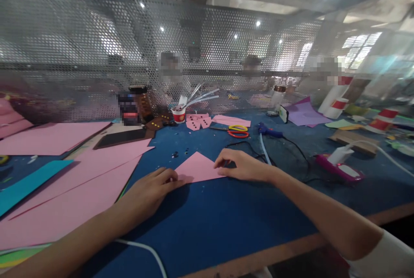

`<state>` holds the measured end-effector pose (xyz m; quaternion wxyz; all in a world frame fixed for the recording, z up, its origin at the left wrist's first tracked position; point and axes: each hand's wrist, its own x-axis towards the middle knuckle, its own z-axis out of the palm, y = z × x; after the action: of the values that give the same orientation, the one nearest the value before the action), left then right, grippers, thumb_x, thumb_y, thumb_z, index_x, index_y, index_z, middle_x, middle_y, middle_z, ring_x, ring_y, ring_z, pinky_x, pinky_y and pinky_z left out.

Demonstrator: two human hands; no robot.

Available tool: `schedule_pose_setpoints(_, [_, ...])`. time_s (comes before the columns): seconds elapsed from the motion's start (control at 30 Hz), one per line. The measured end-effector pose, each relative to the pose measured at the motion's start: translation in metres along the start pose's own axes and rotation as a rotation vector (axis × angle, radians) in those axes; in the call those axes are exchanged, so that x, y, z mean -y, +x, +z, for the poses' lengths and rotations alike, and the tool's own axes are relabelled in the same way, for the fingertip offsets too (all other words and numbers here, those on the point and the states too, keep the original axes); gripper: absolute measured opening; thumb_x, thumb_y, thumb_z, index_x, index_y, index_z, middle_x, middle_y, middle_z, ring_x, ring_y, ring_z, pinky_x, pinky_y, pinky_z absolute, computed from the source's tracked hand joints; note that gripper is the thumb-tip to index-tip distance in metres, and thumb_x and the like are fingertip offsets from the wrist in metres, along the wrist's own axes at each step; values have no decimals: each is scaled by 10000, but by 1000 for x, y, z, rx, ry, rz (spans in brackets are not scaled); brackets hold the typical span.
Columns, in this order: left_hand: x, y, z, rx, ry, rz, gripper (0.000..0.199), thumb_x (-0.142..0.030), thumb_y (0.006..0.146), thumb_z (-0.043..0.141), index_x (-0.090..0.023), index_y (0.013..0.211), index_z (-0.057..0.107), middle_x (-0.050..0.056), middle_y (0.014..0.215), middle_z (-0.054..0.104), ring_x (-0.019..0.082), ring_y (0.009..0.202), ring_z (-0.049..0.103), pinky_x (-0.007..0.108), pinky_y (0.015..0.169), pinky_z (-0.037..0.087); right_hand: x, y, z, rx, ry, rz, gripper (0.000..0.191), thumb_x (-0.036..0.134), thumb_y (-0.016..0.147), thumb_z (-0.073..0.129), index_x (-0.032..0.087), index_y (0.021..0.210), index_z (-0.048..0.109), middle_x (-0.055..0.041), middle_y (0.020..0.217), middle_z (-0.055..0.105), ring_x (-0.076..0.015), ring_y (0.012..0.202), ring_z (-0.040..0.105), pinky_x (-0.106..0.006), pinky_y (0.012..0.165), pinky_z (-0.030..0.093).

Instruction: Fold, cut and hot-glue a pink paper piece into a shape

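Looking from head height, forward and down across the nearby tabletop (226, 222), facing a perforated screen (210, 32) beyond.

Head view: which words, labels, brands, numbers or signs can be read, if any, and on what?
No text is readable.
Central red-and-white cup: mark on its front too small to read.
Pixelated patch left of it: nothing legible.
Pink paper triangle: no writing visible.

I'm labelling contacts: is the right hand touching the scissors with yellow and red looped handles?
Apart. The head view shows blue tabletop between the right hand and the scissors.
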<state>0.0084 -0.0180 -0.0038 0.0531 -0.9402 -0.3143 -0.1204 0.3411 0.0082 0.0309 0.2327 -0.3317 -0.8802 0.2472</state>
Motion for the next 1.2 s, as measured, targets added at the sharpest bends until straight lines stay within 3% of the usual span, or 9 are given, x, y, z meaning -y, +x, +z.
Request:
schedule_pose_setpoints(0.13, [1, 1, 2, 9, 8, 2, 563, -39, 960, 346, -343, 1409, 498, 60, 1100, 598, 195, 948, 567, 318, 813, 513, 1, 1, 16, 23, -123, -91, 134, 257, 883, 695, 191, 1000, 685, -49, 1012, 657, -173, 980, 598, -282, 876, 456])
schedule_pose_setpoints(0.37, [2, 0, 0, 6, -81, -25, 521, -62, 971, 349, -334, 1377, 531, 56, 1120, 601, 191, 993, 575, 322, 852, 513, 5, 0, 20, 28, -342, -184, 97, 200, 962, 568, 176, 945, 661, -61, 963, 662, -177, 937, 592, -289, 838, 433])
schedule_pose_setpoints(0.63, [4, 1, -1, -64, -212, -85, 275, -241, 1033, 409, -232, 1142, 661, 48, 1036, 613, 169, 950, 585, 278, 828, 483, 6, 0, 25, 16, -563, -239, 171, 223, 984, 506, 161, 941, 659, -76, 938, 665, -184, 870, 594, -296, 790, 411])
schedule_pose_setpoints(0.9, [6, -1, 3, -71, -188, -99, 243, -247, 1031, 417, -183, 1053, 651, 56, 1005, 612, 174, 934, 577, 293, 832, 460, 8, 1, 26, 17, -570, -235, 161, 198, 964, 523, 162, 924, 674, -75, 919, 673, -181, 851, 604, -293, 775, 419])
schedule_pose_setpoints(1.2, [2, 0, -7, -23, -236, -156, 213, -253, 1006, 453, -211, 989, 661, 33, 974, 635, 163, 904, 605, 270, 794, 466, 18, -1, 21, 56, -440, -123, 128, 189, 952, 549, 173, 917, 671, -55, 911, 667, -159, 838, 605, -258, 757, 418])
